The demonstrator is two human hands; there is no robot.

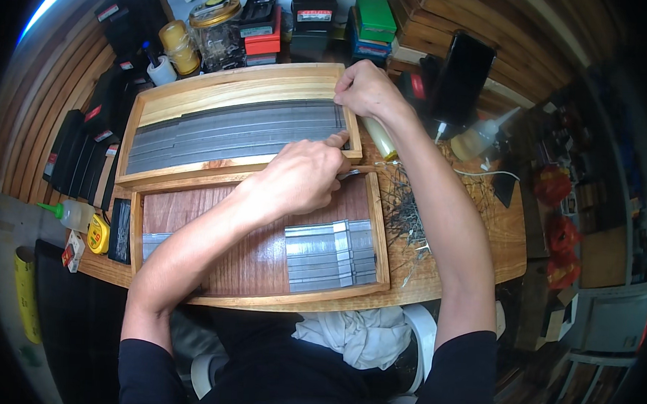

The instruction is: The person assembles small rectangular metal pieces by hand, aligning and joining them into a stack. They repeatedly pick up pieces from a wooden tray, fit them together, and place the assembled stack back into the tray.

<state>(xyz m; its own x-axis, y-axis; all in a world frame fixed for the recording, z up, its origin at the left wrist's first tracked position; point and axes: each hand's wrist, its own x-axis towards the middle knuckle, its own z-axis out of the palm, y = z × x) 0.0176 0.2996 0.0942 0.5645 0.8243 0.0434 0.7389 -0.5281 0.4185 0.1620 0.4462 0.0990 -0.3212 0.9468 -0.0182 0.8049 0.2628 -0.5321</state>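
Note:
Two shallow wooden trays lie one behind the other. Long grey strips (239, 132) sit side by side in the far tray (197, 91), with bare pale wood behind them. My left hand (303, 172) reaches across to their right end, index finger touching near the tray's corner. Its other fingers are curled, and a thin silvery piece (350, 174) sticks out from under them. At the far right rim my right hand (369, 91) is pinched at the strips' end; what it holds is hidden. The near tray (212, 298) carries shorter grey strips (332, 255) on brown wood.
Thin grey offcuts (408, 214) litter the table right of the trays. Beyond are a phone (462, 77), a squeeze bottle (480, 137) and a yellowish roll (378, 139). Small boxes (262, 41) and a clear jar (217, 32) line the back. A yellow tape measure (99, 234) stands left.

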